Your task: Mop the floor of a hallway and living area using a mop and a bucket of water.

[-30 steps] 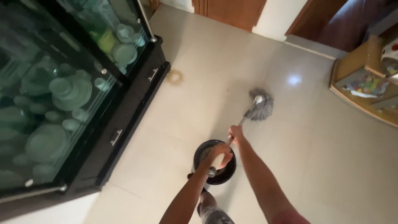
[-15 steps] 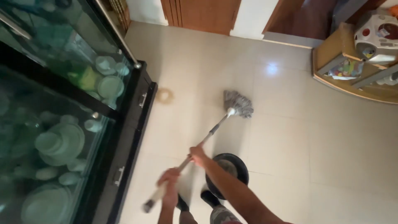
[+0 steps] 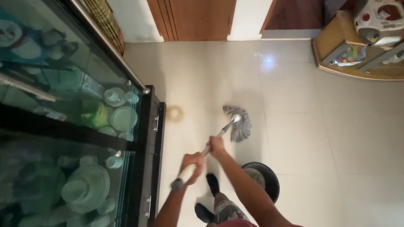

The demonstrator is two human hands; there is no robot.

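Tiled floor (image 3: 303, 138) shows the mop (image 3: 238, 122) drawn nearer, both hands' grip, left hand (image 3: 192, 165) and right hand (image 3: 216, 146), clasping its handle.

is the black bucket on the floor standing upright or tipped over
Upright: the bucket shows its round open rim from above, base on the tiled floor, beside the person's legs.

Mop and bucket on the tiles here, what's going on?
A person grips a mop handle with both hands: the left hand near the top end, the right hand further down. The grey mop head lies on the pale tiled floor, right of a brownish ring stain. A dark bucket stands by their feet, and a glass-fronted cabinet of dishes lines the left side.
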